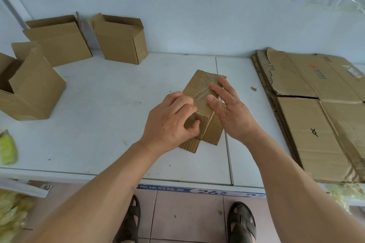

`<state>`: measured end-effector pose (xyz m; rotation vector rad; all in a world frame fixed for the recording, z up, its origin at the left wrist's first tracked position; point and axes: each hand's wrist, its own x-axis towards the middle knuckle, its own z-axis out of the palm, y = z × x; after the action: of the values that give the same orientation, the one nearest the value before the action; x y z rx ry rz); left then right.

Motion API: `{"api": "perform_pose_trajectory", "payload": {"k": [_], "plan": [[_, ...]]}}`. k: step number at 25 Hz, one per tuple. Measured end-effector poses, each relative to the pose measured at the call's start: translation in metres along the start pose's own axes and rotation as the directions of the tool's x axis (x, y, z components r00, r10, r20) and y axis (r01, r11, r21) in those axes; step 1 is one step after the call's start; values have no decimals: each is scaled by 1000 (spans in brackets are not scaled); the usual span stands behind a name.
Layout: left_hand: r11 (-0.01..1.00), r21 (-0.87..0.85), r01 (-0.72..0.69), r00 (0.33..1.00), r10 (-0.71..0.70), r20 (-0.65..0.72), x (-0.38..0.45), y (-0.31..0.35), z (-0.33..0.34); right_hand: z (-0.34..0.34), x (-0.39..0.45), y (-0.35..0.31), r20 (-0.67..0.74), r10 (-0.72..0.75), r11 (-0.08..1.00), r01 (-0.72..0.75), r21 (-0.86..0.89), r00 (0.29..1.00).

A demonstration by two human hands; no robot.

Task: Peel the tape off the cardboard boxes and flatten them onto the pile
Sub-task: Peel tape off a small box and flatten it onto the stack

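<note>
A small brown cardboard box [199, 85] lies on the white table [110, 104] near its middle. Clear tape [201, 92] stretches in a crumpled strand across the box top. My left hand [169, 122] has its fingers curled and pinches the near end of that tape at the box's left edge. With straight fingers, my right hand [227, 106] presses down on the right side of the box. A pile of flattened cardboard [316, 116] lies on the table's right side.
Three open, upright cardboard boxes stand at the back left: one near the left edge [29, 89], one behind it [59, 39], one against the wall [120, 39]. A cardboard scrap [253, 89] lies beside the pile. Yellow-green bags [7, 148] sit at the left.
</note>
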<state>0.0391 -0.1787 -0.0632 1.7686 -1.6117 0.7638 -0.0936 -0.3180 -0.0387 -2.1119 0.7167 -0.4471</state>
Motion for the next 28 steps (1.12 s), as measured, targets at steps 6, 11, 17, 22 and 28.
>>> {"api": "perform_pose_trajectory", "payload": {"k": [6,11,17,22,28], "plan": [[999,-27,39,999,-38,34,0,2,-3,0,-1,0,1,0,1000,0,14,1000],[1000,-24,1,998,1,70,0,-5,-5,0,0,0,1,-4,1000,4,1,1000],[999,-45,-26,998,28,48,-3,-7,-4,0,-1,-1,-2,-7,1000,7,1,1000],[992,-121,-22,999,27,43,-9,-3,-4,-2,-1,-3,4,2,1000,-1,-8,1000],[997,-74,-16,1000,15,-19,-22,7,10,-2,-1,-3,-5,11,1000,-11,-6,1000]]}}
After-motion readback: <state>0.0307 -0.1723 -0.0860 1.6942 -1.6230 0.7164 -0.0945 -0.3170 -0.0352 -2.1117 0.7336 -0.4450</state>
